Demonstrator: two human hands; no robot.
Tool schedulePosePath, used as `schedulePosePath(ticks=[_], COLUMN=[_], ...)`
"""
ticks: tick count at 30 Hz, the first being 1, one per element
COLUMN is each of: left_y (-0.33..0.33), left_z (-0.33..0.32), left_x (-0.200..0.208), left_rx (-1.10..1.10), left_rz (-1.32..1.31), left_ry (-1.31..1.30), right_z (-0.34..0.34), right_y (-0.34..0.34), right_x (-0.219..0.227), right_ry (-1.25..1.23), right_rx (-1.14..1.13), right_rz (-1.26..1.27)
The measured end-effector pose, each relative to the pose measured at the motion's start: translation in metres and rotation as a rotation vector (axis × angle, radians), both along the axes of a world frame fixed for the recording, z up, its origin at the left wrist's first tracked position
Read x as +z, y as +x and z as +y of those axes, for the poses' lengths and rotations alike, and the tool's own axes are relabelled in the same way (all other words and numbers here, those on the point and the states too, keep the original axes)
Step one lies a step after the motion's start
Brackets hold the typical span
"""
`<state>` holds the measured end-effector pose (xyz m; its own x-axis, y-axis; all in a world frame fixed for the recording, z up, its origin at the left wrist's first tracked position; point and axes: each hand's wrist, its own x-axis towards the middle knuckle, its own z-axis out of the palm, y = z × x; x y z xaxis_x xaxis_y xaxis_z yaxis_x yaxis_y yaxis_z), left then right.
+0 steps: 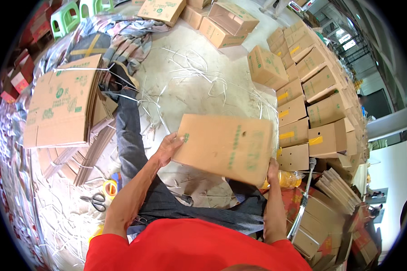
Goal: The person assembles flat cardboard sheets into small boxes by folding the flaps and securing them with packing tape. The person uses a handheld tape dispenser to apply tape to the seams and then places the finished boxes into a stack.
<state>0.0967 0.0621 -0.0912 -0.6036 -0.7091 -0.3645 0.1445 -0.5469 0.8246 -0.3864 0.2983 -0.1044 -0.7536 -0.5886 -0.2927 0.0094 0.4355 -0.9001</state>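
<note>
A brown cardboard box [217, 142] with green print is held between my two hands, over my lap. My left hand [169, 147] grips its left edge, with the thumb on top. On the right edge is my right hand [272, 171], its fingers partly hidden by the cardboard. The right part of the box is smeared by motion, and its underside is out of sight. Close to my left leg stands a bundle of flattened cardboard boxes [63, 101], tied with white strapping.
Black scissors [96, 201] and a roll of yellow tape [109, 189] lie left of me. White strapping [192, 70] litters the floor ahead. Stacked cardboard boxes [298, 108] rise on the right, beside a metal pole [303, 198]. Green stools [65, 20] stand far left.
</note>
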Motion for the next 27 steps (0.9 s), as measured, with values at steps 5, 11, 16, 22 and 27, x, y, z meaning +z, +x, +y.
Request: schedulePosePath(ticks=[5, 11, 16, 22, 27], left_y=[0.003, -0.064, -0.171, -0.186, -0.027], left_z=[-0.015, -0.075, -0.232, -0.194, -0.136], left_x=[0.135, 0.211, 0.341, 0.331, 0.178], left_rx=[-0.177, -0.184, 0.155, 0.222, 0.43], left_rz=[-0.13, -0.298, 0.605, 0.057, -0.467], left_ry=[-0.39, -0.736, -0.539, -1.118, -1.316], right_z=[-0.018, -0.043, -0.034, -0.04, -0.069], right_y=[-0.037, -0.025, -0.049, -0.04, -0.013], right_x=[-0.008, 0.058, 0.025, 0.019, 0.021], right_ry=[-0.021, -0.006, -0.052, 0.007, 0.062], right_rx=[0.307, -0.134, -0.178, 0.025, 0.262], right_rz=[0.426, 0.541, 0.558, 0.484, 0.4])
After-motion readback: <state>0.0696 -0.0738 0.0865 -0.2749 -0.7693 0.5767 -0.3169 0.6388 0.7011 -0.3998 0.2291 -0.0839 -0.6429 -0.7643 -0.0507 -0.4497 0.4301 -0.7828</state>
